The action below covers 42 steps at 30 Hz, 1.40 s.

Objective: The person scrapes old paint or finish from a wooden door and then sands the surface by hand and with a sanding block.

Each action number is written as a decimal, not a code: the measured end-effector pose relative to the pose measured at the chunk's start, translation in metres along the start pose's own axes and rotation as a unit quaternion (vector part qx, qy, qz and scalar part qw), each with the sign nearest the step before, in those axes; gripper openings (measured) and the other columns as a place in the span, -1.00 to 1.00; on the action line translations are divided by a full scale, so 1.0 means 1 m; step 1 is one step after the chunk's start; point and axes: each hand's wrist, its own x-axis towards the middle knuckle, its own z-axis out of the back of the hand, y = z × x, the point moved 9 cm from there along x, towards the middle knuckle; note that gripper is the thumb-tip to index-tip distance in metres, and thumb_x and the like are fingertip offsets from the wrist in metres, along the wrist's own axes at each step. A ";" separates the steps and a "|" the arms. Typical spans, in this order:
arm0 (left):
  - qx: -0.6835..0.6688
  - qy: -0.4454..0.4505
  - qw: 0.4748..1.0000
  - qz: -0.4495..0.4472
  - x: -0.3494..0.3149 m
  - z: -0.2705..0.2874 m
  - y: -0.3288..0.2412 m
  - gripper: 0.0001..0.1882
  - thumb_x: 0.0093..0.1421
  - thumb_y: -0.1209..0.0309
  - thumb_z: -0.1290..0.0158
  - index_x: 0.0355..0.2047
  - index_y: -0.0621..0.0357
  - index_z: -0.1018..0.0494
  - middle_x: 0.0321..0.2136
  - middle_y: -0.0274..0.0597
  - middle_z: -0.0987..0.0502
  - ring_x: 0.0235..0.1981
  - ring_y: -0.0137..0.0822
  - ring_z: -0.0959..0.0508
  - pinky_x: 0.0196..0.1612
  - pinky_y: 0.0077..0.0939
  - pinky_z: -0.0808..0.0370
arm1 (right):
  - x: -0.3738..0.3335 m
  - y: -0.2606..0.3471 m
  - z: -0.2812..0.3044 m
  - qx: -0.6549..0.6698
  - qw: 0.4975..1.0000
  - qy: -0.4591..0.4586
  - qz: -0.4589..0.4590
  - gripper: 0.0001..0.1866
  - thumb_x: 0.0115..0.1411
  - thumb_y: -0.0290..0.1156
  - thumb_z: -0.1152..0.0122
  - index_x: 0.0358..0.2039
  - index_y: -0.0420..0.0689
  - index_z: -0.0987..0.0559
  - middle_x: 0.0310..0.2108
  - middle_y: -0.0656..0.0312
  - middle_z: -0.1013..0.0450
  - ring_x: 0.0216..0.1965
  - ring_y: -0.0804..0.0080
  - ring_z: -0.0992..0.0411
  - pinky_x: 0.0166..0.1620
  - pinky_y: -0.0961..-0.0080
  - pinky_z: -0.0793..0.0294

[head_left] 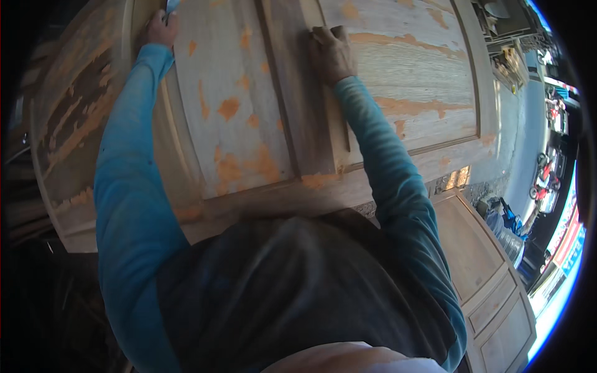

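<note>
A large unpainted wooden door with framed panels [230, 133] lies in front of the person, its near edge running just beyond the dark-clothed torso [298, 280]; the far edge is out of view. That position seems to suit a two-armed reach from one side. The person's hands are well apart, both toward the far part of the door. The left hand [163, 30] is bent over the pale frame strip left of the middle panel, beside a small pale-blue flat piece [172, 6] cut off by the upper border; whether the fingers grip it or only touch it, I cannot tell. The right hand [334, 55] rests with curled fingers on the long brown wooden upright [289, 81] between the middle and right panels, perhaps because that member gives firm support (anything under the palm is hidden, so I cannot tell if it holds something).

Irregular orange filler-like patches [229, 109] sit on the middle panel, thickest toward its near end, and streak along the grain of the right panel; they probably cover flaws in the wood. Beyond the door's near right corner, a smaller brown panelled wooden door [472, 248] stands apart, apparently set aside there to leave the reach unhindered.
</note>
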 end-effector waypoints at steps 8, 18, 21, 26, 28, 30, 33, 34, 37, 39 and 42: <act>-0.055 -0.018 0.997 -0.046 -0.021 0.003 0.022 -0.61 0.23 0.07 -0.18 -0.29 0.19 -0.48 -0.36 0.16 -0.58 -0.28 0.17 -0.59 -0.20 -0.05 -0.50 | -0.177 0.061 0.053 0.017 1.000 0.003 -0.003 -0.75 0.26 -0.45 -0.25 -0.06 -0.19 -0.66 -0.23 0.01 -0.48 -0.22 0.14 -0.50 -0.12 0.28 -0.51; -0.076 0.065 0.993 -0.059 -0.049 0.007 0.008 -0.45 0.36 -0.10 -0.04 -0.04 0.19 -0.54 -0.12 0.13 -0.64 -0.06 0.15 -0.63 -0.04 -0.11 -0.54 | -0.240 0.141 0.023 -0.029 0.983 0.080 0.163 -0.59 0.05 -0.47 -0.30 -0.03 -0.03 -0.57 -0.15 0.18 -0.43 -0.14 0.15 -0.46 -0.06 0.25 -0.51; -0.131 -0.030 0.986 -0.103 -0.043 0.002 0.057 -0.59 0.39 0.12 -0.11 -0.17 0.33 -0.51 -0.32 0.12 -0.61 -0.28 -0.04 -0.61 -0.15 -0.17 -0.53 | -0.236 0.144 -0.012 -0.013 0.967 0.116 0.224 -0.68 0.16 -0.41 -0.28 -0.04 -0.10 -0.57 -0.12 0.14 -0.40 -0.06 0.15 -0.45 -0.01 0.23 -0.51; -0.137 0.048 0.986 -0.077 -0.040 -0.022 0.023 -0.53 0.42 0.05 -0.05 -0.07 0.29 -0.53 -0.21 0.09 -0.63 -0.17 -0.08 -0.63 -0.06 -0.22 -0.53 | -0.255 0.143 -0.001 -0.039 0.970 0.120 0.206 -0.73 0.22 -0.40 -0.15 -0.06 -0.10 -0.58 -0.15 0.16 -0.40 -0.05 0.22 -0.44 0.04 0.27 -0.48; -0.123 0.062 0.989 -0.053 -0.039 -0.015 0.034 -0.52 0.42 0.04 -0.05 -0.04 0.28 -0.54 -0.16 0.04 -0.65 -0.12 -0.15 -0.64 -0.01 -0.29 -0.53 | -0.268 0.146 -0.003 -0.040 0.962 0.108 0.246 -0.72 0.21 -0.39 -0.17 -0.06 -0.09 -0.58 -0.15 0.16 -0.40 -0.04 0.22 -0.44 0.04 0.27 -0.48; -0.150 0.037 0.987 -0.032 -0.023 0.002 0.062 -0.50 0.41 0.01 -0.05 -0.04 0.27 -0.54 -0.20 0.02 -0.64 -0.16 -0.13 -0.64 -0.06 -0.24 -0.54 | -0.265 0.153 -0.006 -0.035 0.954 0.096 0.283 -0.71 0.20 -0.37 -0.18 -0.06 -0.08 -0.58 -0.14 0.16 -0.40 -0.04 0.22 -0.43 0.03 0.27 -0.49; -0.134 0.047 0.990 -0.020 -0.051 0.005 0.062 -0.48 0.40 -0.01 -0.06 -0.02 0.27 -0.53 -0.21 0.00 -0.64 -0.14 -0.13 -0.64 -0.06 -0.23 -0.54 | -0.270 0.154 -0.007 -0.042 0.950 0.112 0.289 -0.69 0.22 -0.35 -0.16 -0.01 -0.06 -0.58 -0.10 0.16 -0.40 -0.04 0.23 -0.42 0.04 0.27 -0.49; -0.117 0.059 0.991 -0.021 -0.068 0.005 0.052 -0.47 0.40 -0.02 -0.07 -0.02 0.27 -0.53 -0.20 -0.01 -0.65 -0.12 -0.14 -0.64 -0.04 -0.24 -0.54 | -0.276 0.156 -0.006 -0.045 0.946 0.127 0.293 -0.68 0.27 -0.33 -0.14 0.02 -0.06 -0.58 -0.08 0.16 -0.39 -0.04 0.24 -0.42 0.05 0.28 -0.49; -0.105 0.037 0.994 -0.003 -0.108 0.039 0.073 -0.51 0.40 0.04 -0.10 -0.02 0.29 -0.53 -0.15 0.02 -0.62 -0.06 -0.11 -0.64 0.01 -0.29 -0.55 | -0.286 0.166 -0.012 -0.067 0.928 0.159 0.331 -0.68 0.31 -0.30 -0.12 0.05 -0.04 -0.57 -0.05 0.19 -0.39 -0.04 0.28 -0.41 0.03 0.30 -0.48; -0.208 0.023 0.978 0.015 -0.127 0.067 0.116 -0.57 0.41 0.13 -0.12 0.00 0.31 -0.52 -0.07 0.07 -0.60 -0.04 -0.10 -0.65 0.03 -0.31 -0.57 | -0.285 0.172 -0.017 -0.075 0.911 0.174 0.365 -0.68 0.32 -0.28 -0.12 0.05 -0.02 -0.57 -0.04 0.23 -0.40 -0.05 0.30 -0.41 0.01 0.31 -0.48; -0.068 -0.049 0.995 0.050 -0.152 0.129 0.183 -0.60 0.43 0.21 -0.10 0.03 0.34 -0.50 0.01 0.13 -0.57 -0.01 -0.10 -0.65 0.05 -0.30 -0.58 | -0.277 0.173 -0.025 -0.073 0.893 0.178 0.407 -0.67 0.32 -0.23 -0.12 0.05 0.02 -0.58 -0.02 0.27 -0.40 -0.06 0.31 -0.41 -0.01 0.31 -0.48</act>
